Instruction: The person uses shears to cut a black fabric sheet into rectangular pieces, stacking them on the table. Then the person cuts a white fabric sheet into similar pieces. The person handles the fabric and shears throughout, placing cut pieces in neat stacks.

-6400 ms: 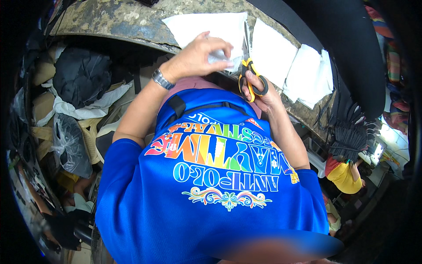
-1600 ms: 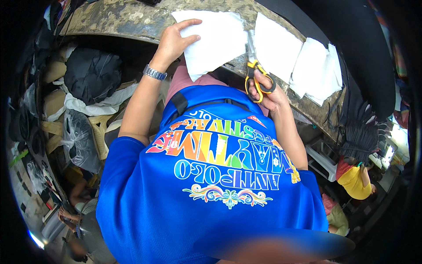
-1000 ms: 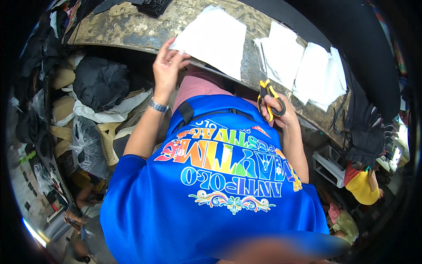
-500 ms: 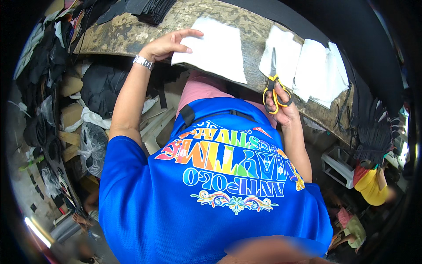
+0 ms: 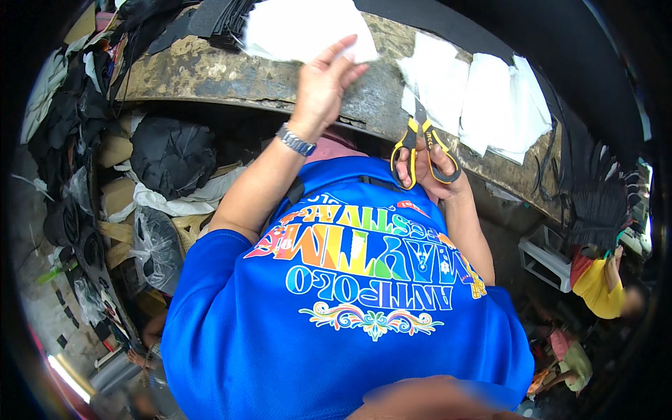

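My left hand (image 5: 327, 84) reaches over the worktable with its fingers stretched and apart. Its fingertips lie at the near edge of a white cloth piece (image 5: 301, 29), which partly covers a stack of black pieces (image 5: 222, 22). Scissors with yellow and black handles (image 5: 413, 150) are in my right hand (image 5: 441, 171), its fingers through the loops. Their blades point away from me, toward a white piece (image 5: 435, 73) on the table. Beside that, farther right, several overlapping white pieces (image 5: 500, 105) lie in a loose pile.
The worn wooden table (image 5: 210, 73) runs across in front of me. Black material (image 5: 171, 157) and a clear plastic bag (image 5: 155, 241) are heaped at the left. A white plastic stool (image 5: 546, 259) stands at the right, near a person in yellow (image 5: 600, 288).
The white cloth piece has shifted away and to the left, onto the black stack. My left hand has moved right. The scissors have moved slightly left, and their handles are spread wider.
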Demonstrator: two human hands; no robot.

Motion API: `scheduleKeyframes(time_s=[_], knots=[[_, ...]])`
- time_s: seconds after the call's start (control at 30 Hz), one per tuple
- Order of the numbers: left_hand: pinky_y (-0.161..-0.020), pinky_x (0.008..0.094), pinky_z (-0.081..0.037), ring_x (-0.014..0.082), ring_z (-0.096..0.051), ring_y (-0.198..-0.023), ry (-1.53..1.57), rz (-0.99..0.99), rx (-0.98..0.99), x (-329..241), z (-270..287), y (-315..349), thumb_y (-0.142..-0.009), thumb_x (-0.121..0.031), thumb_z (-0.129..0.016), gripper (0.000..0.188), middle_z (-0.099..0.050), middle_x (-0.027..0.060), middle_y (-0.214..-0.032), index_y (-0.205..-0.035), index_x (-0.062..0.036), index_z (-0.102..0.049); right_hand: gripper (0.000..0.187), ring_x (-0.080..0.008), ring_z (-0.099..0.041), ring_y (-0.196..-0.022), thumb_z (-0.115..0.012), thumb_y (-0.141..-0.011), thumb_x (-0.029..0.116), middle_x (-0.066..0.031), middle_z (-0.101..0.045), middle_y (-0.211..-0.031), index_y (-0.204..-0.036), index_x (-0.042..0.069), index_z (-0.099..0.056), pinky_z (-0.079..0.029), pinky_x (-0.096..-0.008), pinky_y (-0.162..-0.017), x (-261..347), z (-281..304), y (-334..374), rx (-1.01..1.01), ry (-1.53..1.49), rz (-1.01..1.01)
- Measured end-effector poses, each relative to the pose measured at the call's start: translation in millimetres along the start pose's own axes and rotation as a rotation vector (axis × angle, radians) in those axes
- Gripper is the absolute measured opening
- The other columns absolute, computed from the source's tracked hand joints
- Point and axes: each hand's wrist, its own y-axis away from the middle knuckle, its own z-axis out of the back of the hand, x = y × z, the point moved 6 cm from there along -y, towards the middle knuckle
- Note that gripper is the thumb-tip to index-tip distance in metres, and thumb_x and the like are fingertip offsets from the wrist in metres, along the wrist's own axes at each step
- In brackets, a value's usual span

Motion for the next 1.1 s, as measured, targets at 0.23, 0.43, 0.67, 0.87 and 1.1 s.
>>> scheduleKeyframes(time_s=[0.23,0.43,0.67,0.87,1.1], knots=[[-0.102,0.0355,-0.052,0.0209,-0.061,-0.11,0.223,0.255,-0.015,71,-1,11,-0.098,0.002,-0.047,0.039,-0.058,0.016,-0.125,-0.137,0.006,-0.046,0.065,-0.0283,-0.069,-0.09,-0.06,-0.091,0.055,-0.0155,-0.063,-0.106,-0.123,-0.001,-0.051,-0.058,-0.03,-0.054,0,21,25,0.116,-0.022,-0.156],[-0.103,0.0356,-0.051,0.0207,-0.061,-0.109,0.228,0.255,-0.014,71,-3,10,-0.098,0.002,-0.046,0.04,-0.058,0.0159,-0.124,-0.137,0.007,-0.044,0.061,-0.0275,-0.069,-0.089,-0.058,-0.093,0.051,-0.0157,-0.063,-0.106,-0.122,-0.002,-0.05,-0.06,-0.0312,-0.055,-12,32,30,0.037,-0.145,-0.216],[-0.102,0.0372,-0.051,0.0225,-0.06,-0.112,0.252,0.235,0.012,70,-8,10,-0.098,0.001,-0.048,0.042,-0.055,0.0186,-0.127,-0.139,0.0093,-0.04,0.06,-0.0289,-0.069,-0.088,-0.059,-0.093,0.051,-0.0152,-0.063,-0.104,-0.126,0.002,-0.049,-0.06,-0.0305,-0.052,-16,38,28,0.018,-0.123,-0.246],[-0.098,0.0337,-0.052,0.0201,-0.06,-0.111,0.261,0.22,0.011,77,-8,13,-0.098,-0.003,-0.052,0.04,-0.056,0.0143,-0.127,-0.137,0.0047,-0.048,0.061,-0.0325,-0.069,-0.088,-0.06,-0.091,0.055,-0.0166,-0.062,-0.105,-0.129,0.009,-0.05,-0.059,-0.0326,-0.056,-11,26,18,0.083,-0.171,-0.212],[-0.085,0.0281,-0.053,0.0136,-0.061,-0.099,0.219,0.132,0.006,80,-3,12,-0.094,-0.002,-0.061,0.051,-0.061,0.01,-0.119,-0.142,-0.0006,-0.044,0.07,-0.026,-0.068,-0.083,-0.05,-0.091,0.066,-0.0194,-0.066,-0.094,-0.112,0.0,-0.056,-0.056,-0.03,-0.062,-8,7,-10,0.142,-0.045,-0.242]])
